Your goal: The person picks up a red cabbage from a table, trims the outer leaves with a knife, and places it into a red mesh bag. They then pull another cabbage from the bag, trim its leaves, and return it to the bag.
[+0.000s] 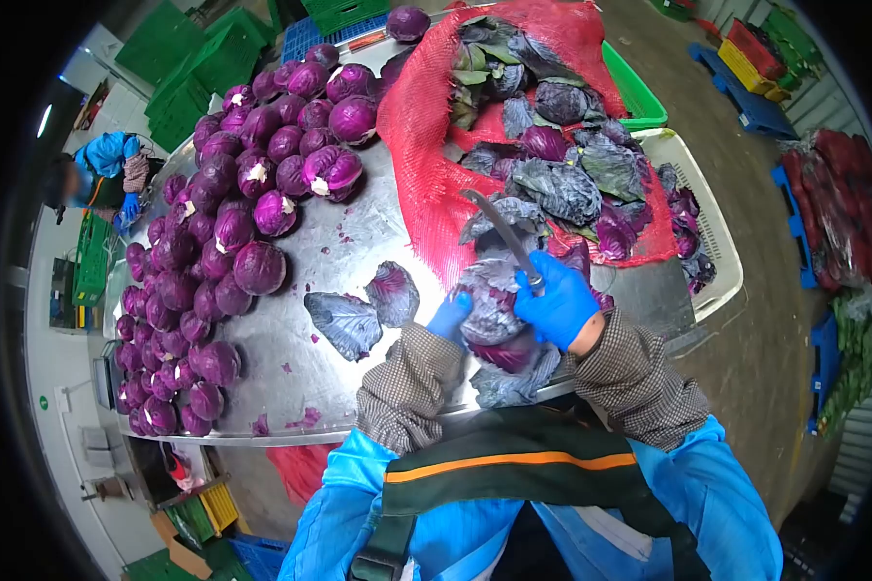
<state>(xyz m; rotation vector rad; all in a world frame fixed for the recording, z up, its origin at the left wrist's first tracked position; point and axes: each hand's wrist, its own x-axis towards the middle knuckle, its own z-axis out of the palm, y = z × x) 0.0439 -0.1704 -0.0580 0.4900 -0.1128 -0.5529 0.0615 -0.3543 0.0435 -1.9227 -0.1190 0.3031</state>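
Observation:
My right hand (558, 302), in a blue glove, is closed around the handle of a knife (504, 229), whose curved blade points up and away to the left. Near the table's front edge, my left hand (450, 317), also gloved in blue, lies against the left side of a red cabbage (494, 315) with loose outer leaves; its fingers are mostly hidden. Two detached leaves (344, 322) rest on the metal table (358, 232) to the left. Beyond the knife, a red mesh bag (421, 160) lies open, with leafy cabbages (557, 189) on it.
Many trimmed purple cabbages (260, 268) are heaped on the table's left side. A white crate (727, 261) and a green crate (635, 92) stand at the right. Another person (111, 160) is beyond the left edge. Blue pallets (746, 97) lie on the floor.

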